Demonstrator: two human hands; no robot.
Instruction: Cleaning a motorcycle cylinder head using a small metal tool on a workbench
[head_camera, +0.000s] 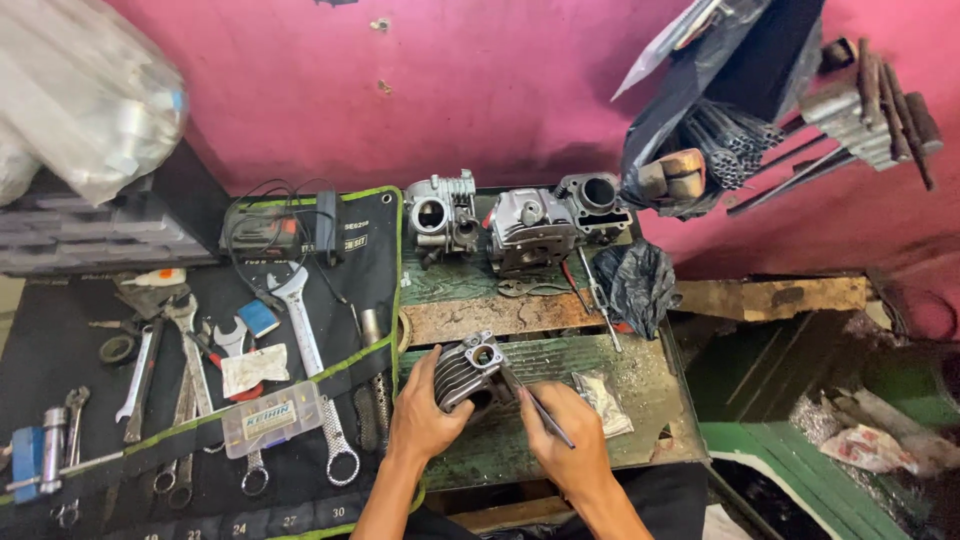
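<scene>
My left hand (423, 415) grips a small finned metal engine cylinder (470, 372) and holds it tilted on the worn green bench top (640, 385). My right hand (565, 440) pinches a thin dark rod-like tool (540, 408). The tool's tip rests against the right side of the cylinder. Three larger engine parts (525, 225) stand in a row at the back of the bench.
A black tool roll (355, 375) with spanners (300, 320) and a small clear plastic box (270, 418) lies on the left. A clear packet (603, 400) and a black plastic bag (635, 285) lie to the right. Metal rods (740, 150) lean on the pink wall.
</scene>
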